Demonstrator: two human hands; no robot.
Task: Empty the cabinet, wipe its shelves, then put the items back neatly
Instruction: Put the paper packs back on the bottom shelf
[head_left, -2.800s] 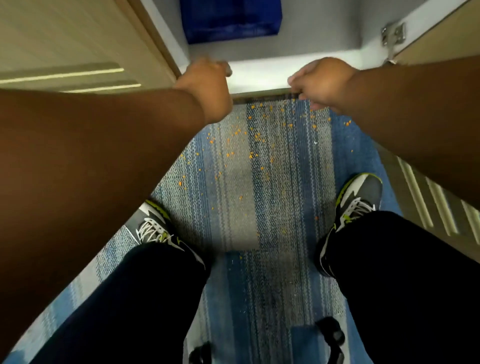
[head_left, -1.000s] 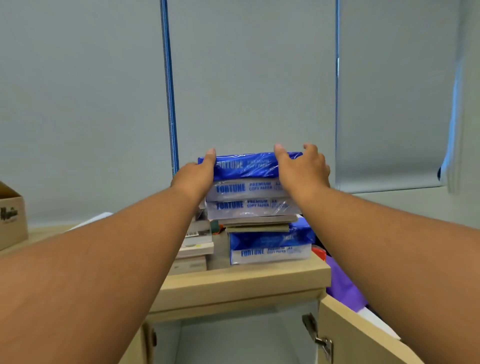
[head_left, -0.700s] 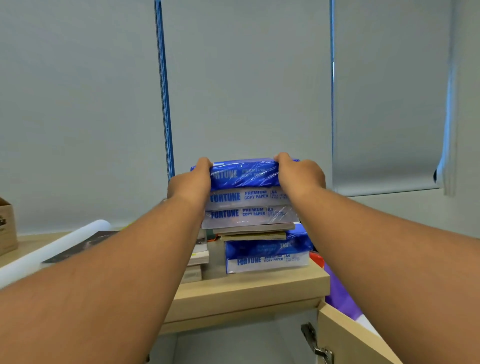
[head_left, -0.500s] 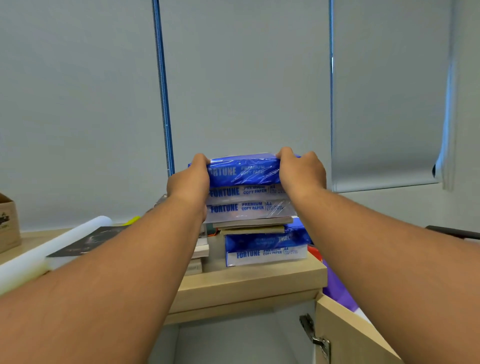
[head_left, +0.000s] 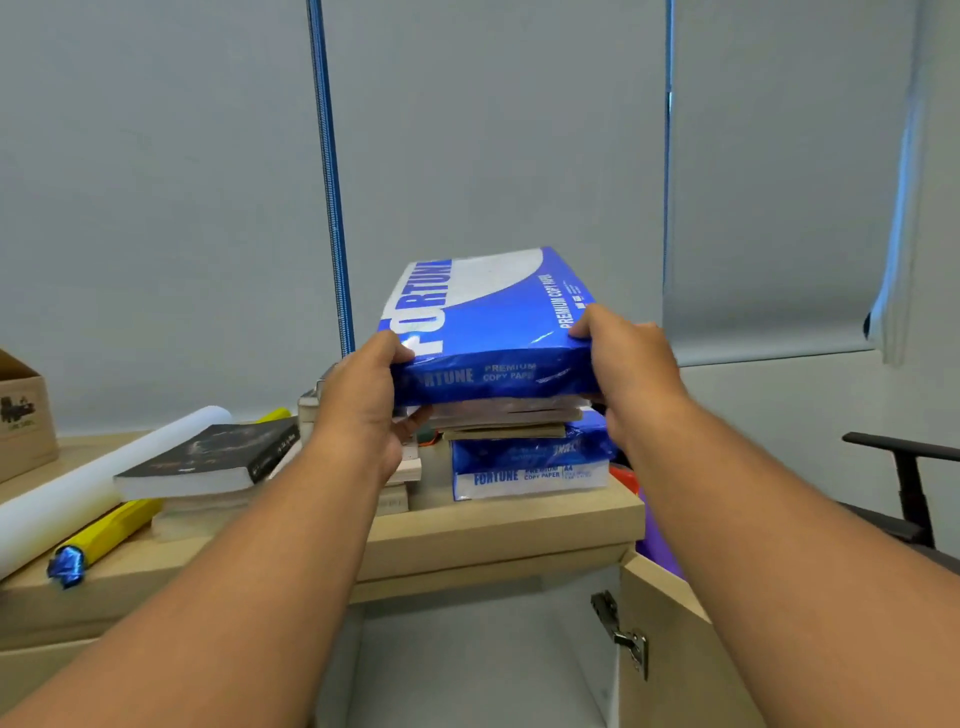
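The top ream of copy paper (head_left: 493, 332) is tilted, top face toward the camera, just above the stack (head_left: 530, 467) on the table (head_left: 493, 530). The left hand (head_left: 363, 410) and right hand (head_left: 628, 379) each grip one end, thumbs on top. With the cabinet (head_left: 467, 665) standing open below the stack, this looks like the putting-back step; next, the ream must be lifted clear without dragging the books under it, then lowered in flat.
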